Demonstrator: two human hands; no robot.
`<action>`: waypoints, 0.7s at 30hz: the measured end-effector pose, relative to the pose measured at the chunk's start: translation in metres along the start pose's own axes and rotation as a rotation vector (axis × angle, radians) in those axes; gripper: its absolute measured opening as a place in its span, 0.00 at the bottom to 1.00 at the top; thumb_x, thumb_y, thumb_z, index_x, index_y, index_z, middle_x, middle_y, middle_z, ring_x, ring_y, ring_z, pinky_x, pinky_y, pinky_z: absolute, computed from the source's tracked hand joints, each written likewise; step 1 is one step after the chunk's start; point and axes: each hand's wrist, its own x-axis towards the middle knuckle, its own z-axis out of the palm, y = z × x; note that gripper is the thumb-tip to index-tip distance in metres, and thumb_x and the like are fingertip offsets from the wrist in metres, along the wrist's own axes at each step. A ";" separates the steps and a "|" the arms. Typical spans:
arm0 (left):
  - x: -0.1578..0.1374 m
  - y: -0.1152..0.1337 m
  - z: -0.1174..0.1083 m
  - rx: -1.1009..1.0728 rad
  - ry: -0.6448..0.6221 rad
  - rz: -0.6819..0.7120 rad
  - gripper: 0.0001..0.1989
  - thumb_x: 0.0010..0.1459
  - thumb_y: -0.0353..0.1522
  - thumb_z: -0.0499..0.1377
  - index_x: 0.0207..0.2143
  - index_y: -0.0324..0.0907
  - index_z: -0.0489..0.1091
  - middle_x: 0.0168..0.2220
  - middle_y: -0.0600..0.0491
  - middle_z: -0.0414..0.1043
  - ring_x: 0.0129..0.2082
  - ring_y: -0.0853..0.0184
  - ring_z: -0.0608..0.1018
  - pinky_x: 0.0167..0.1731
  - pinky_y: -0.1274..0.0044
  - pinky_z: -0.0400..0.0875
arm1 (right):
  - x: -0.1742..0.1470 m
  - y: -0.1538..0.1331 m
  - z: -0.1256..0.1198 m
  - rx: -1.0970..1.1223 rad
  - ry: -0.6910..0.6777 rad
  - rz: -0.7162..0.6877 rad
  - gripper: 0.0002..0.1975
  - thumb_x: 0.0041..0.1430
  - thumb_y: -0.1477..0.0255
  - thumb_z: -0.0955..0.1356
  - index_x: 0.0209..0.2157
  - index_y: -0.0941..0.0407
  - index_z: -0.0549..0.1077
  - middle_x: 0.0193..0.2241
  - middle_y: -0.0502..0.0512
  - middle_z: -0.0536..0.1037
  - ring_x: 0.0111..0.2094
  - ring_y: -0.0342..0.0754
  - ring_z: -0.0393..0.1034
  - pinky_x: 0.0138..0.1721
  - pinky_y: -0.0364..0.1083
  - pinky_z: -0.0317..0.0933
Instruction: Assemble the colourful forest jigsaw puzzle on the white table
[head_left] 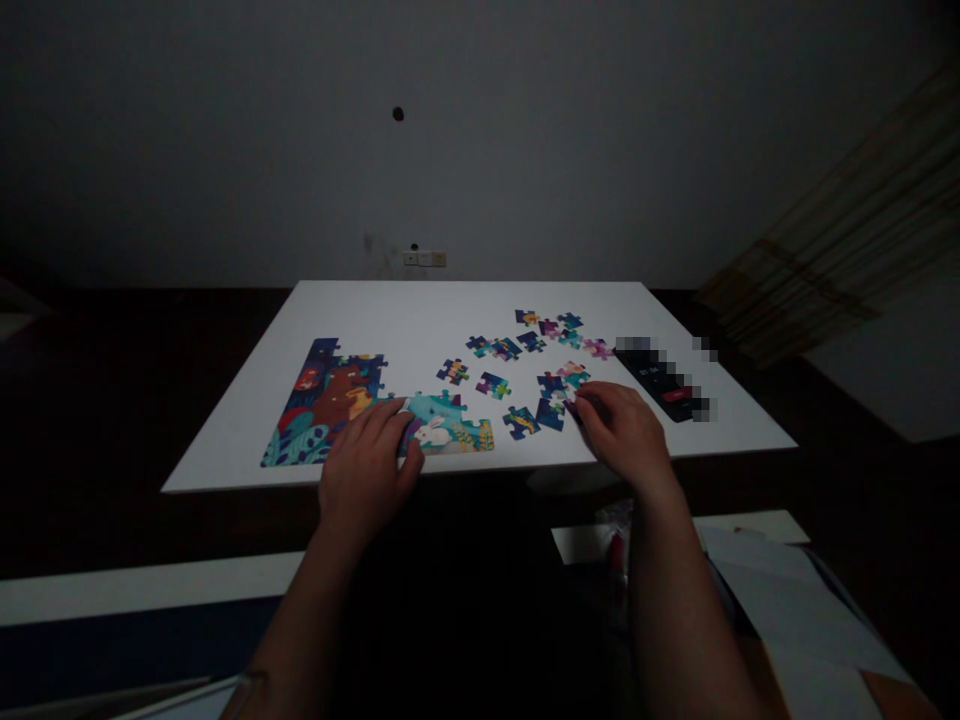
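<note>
On the white table (420,310) lies a joined section of a jigsaw puzzle (349,385), L-shaped, showing a brown bear at the left and a white rabbit at the lower right. My left hand (371,460) rests flat over its lower edge, fingers stretched out, covering part of the picture. To the right, my right hand (626,430) has thumb and fingers pinched at a puzzle piece, mostly hidden by the fingertips. Close beside it are a dark blue piece (550,414) and another with yellow marks (520,422). A separate purple and teal piece (493,385) lies between the hands.
Several more loose pieces (506,348) are scattered toward the table's far right. A dark phone (652,375) with a lit screen lies right of them. Behind the table stands a wall with sockets (425,259); a curtain (817,240) hangs at the right. Papers (795,590) lie below right.
</note>
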 end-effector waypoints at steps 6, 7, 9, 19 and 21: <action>-0.001 0.000 -0.001 0.005 0.014 0.009 0.17 0.60 0.34 0.52 0.51 0.44 0.67 0.57 0.46 0.66 0.56 0.53 0.67 0.55 0.57 0.62 | -0.001 -0.001 0.000 -0.003 0.005 -0.010 0.13 0.61 0.64 0.62 0.42 0.50 0.75 0.43 0.58 0.77 0.47 0.59 0.69 0.48 0.60 0.61; -0.002 0.000 -0.002 0.005 0.012 0.013 0.17 0.60 0.34 0.51 0.51 0.44 0.67 0.57 0.46 0.66 0.56 0.53 0.67 0.55 0.57 0.62 | -0.001 -0.001 0.000 -0.005 0.003 -0.010 0.13 0.61 0.64 0.62 0.42 0.50 0.75 0.43 0.58 0.77 0.47 0.59 0.68 0.48 0.60 0.61; -0.002 0.000 -0.002 0.003 0.008 0.013 0.17 0.60 0.34 0.51 0.51 0.44 0.67 0.57 0.46 0.66 0.56 0.53 0.67 0.56 0.58 0.62 | -0.001 0.000 -0.001 -0.010 0.001 -0.009 0.13 0.61 0.65 0.62 0.42 0.50 0.75 0.43 0.57 0.77 0.47 0.58 0.68 0.48 0.60 0.61; -0.003 0.000 -0.003 0.003 0.021 0.024 0.17 0.60 0.34 0.51 0.52 0.46 0.66 0.56 0.47 0.66 0.56 0.54 0.67 0.56 0.58 0.62 | 0.000 -0.001 0.000 -0.002 0.021 -0.023 0.13 0.60 0.65 0.62 0.41 0.50 0.75 0.42 0.57 0.77 0.46 0.58 0.69 0.47 0.60 0.62; -0.003 0.000 -0.003 0.005 0.019 0.023 0.18 0.60 0.34 0.51 0.52 0.45 0.66 0.57 0.47 0.66 0.57 0.53 0.67 0.56 0.58 0.61 | -0.001 0.001 0.001 -0.004 0.019 -0.020 0.13 0.60 0.65 0.62 0.41 0.50 0.75 0.42 0.57 0.77 0.46 0.59 0.69 0.47 0.60 0.62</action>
